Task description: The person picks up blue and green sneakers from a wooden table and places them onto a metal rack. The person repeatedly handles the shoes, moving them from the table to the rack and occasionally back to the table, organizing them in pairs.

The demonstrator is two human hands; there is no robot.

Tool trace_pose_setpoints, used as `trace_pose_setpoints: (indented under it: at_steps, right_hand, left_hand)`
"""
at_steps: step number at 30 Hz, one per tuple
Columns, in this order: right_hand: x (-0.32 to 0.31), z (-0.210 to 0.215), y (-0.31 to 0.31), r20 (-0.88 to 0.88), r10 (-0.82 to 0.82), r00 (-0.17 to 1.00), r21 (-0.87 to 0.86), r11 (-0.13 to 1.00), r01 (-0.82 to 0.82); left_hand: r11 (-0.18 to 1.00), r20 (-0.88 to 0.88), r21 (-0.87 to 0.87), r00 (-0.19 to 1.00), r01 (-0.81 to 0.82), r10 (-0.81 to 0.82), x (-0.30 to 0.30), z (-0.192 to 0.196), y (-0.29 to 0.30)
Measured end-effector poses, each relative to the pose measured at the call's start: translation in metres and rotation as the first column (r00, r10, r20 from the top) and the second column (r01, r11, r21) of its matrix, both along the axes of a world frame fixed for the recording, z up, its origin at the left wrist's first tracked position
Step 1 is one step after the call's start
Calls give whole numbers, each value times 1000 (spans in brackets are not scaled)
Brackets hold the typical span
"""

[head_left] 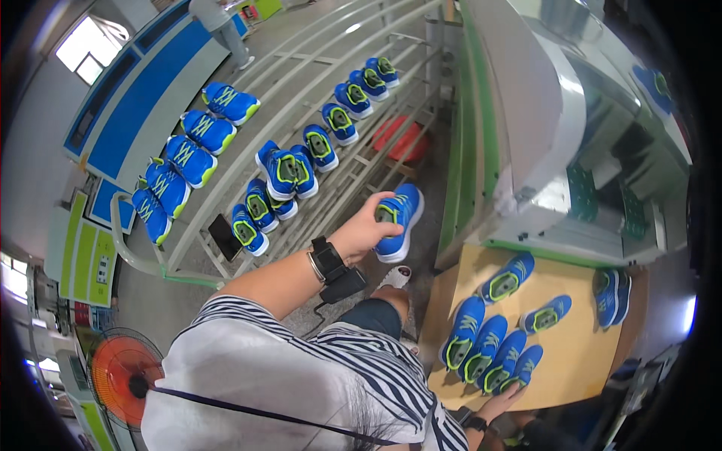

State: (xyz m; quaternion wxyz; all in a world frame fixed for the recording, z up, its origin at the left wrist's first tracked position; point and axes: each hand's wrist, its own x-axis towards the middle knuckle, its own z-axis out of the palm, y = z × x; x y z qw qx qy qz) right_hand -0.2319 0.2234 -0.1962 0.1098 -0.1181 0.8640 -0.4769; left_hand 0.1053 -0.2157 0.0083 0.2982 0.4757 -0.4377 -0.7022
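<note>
My left hand (359,234) reaches forward over the metal rack, shut on a blue shoe with a white sole and a green-lined opening (400,219). A black band sits on that wrist. My right hand (499,402) is low at the near edge of a tan board (571,353). Its fingers are at the heel end of the nearest of several blue shoes (485,353) lying there. Its grip is too small to make out.
A sloping rack of grey bars (331,83) carries several blue shoes in rows, with a dark flat device (224,237) on it and a red object (400,137) beneath. A grey-and-green machine (541,128) stands on the right. An orange fan (124,376) is lower left. A person (222,26) stands far back.
</note>
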Motion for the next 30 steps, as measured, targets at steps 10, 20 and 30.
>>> trace_pose_setpoints:
  at_steps: [10,20,30]
  right_hand:
    - [21,47,-24,-10,-177,984,206,963,175]
    - [7,38,-26,55,-191,980,352,922,160]
    - [10,44,-97,67,-91,994,353,934,62]
  left_hand:
    - [981,-200,-114,971,-160,135,-69,-10,-182]
    - [964,-109,-162,975,-210,194,-102,-9,-288]
    - [994,-15,32,994,-108,108,-76,-74,-177]
